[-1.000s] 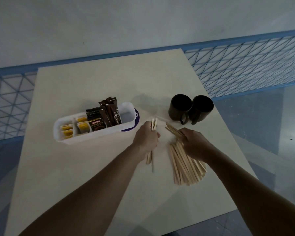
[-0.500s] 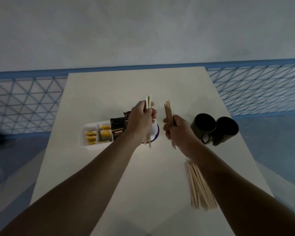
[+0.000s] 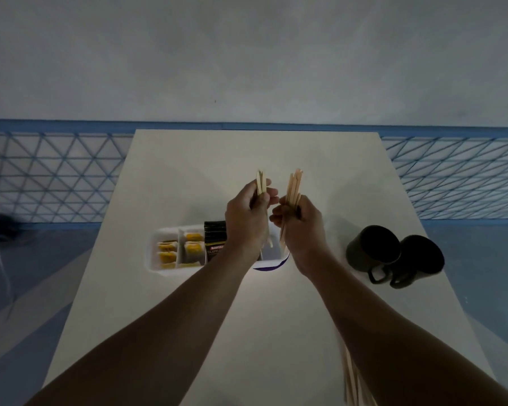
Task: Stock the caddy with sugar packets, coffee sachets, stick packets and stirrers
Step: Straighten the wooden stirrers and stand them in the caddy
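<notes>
1. Nearest to the viewer, closer than the caddy (image 3: pixel 156 259) and well to its right, some loose stirrers (image 3: pixel 354 385) lie on the table (image 3: pixel 247 332). The right forearm covers most of them.
2. The left hand (image 3: pixel 247 221) is raised in front of the right end of the caddy and hides that end. Its fingers are curled around a small bundle of stirrers (image 3: pixel 261 183), which it holds upright with the tops above the thumb.
3. The right hand (image 3: pixel 301 227) is just beside the left one, over the caddy's right edge. It grips a second bundle of stirrers (image 3: pixel 294 184), which leans a little and fans out at the top.
4. The lower ends of both bundles point down at the caddy's right end, but I cannot tell if they are already inside it.
5. The caddy is white and long and lies across the table. Its left compartments hold yellow packets (image 3: pixel 194 244), and next to them dark sachets (image 3: pixel 215 238) stand upright.
6. A thin purple edge (image 3: pixel 272 266) shows under the caddy's right end.
7. Well to the right of the caddy, two dark mugs (image 3: pixel 373 253) stand touching each other, with their handles toward the viewer.
8. Behind the caddy, past the far table edge, there is a blue lattice railing (image 3: pixel 50 177) and then a grey wall (image 3: pixel 247 54).
</notes>
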Demonstrator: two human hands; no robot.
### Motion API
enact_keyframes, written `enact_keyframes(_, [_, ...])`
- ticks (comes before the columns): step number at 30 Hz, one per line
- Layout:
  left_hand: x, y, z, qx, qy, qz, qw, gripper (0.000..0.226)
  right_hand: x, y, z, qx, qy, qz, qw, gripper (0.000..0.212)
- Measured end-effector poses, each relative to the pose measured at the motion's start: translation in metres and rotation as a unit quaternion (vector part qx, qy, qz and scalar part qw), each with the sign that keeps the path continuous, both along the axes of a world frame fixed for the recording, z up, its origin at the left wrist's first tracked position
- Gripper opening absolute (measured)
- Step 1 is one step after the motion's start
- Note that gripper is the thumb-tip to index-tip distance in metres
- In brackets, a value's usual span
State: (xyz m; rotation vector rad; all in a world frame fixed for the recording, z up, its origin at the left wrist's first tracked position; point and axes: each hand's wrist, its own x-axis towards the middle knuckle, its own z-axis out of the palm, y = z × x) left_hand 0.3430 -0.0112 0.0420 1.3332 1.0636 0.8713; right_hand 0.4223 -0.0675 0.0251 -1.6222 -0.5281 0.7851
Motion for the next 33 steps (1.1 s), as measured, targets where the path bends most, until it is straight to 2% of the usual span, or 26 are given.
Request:
enact_keyframes(5, [0.003, 0.0, -0.014, 0.011, 0.04, 0.002, 0.999, 0.024, 0.0, 0.002, -0.022, -0.034, -0.002, 0.024, 0.999, 0.035])
enact_keyframes(10, [0.006, -0.002, -0.023, 0.026, 0.108, 0.001, 0.994, 0.019, -0.001, 0.005, -0.031, -0.049, -0.024, 0.022, 0.998, 0.015])
enact_keyframes(13, [0.006, -0.002, -0.026, 0.037, 0.139, 0.001, 0.99, 0.02, -0.003, 0.005, -0.032, -0.057, -0.04, 0.037, 0.997, 0.011])
enact_keyframes(19, [0.005, 0.002, -0.02, 0.011, 0.098, 0.002, 0.995, 0.032, -0.004, 0.006, -0.032, -0.079, -0.062, 0.048, 0.994, 0.012])
enact_keyframes(27, [-0.004, 0.015, -0.011, 0.008, 0.078, 0.015, 0.997, 0.03, -0.006, 0.009, -0.028, -0.09, -0.104, 0.072, 0.988, 0.011])
enact_keyframes(33, [-0.016, 0.021, -0.006, 0.02, 0.085, 0.011, 0.996, 0.028, -0.012, 0.005, -0.028, -0.134, -0.167, 0.113, 0.97, 0.021])
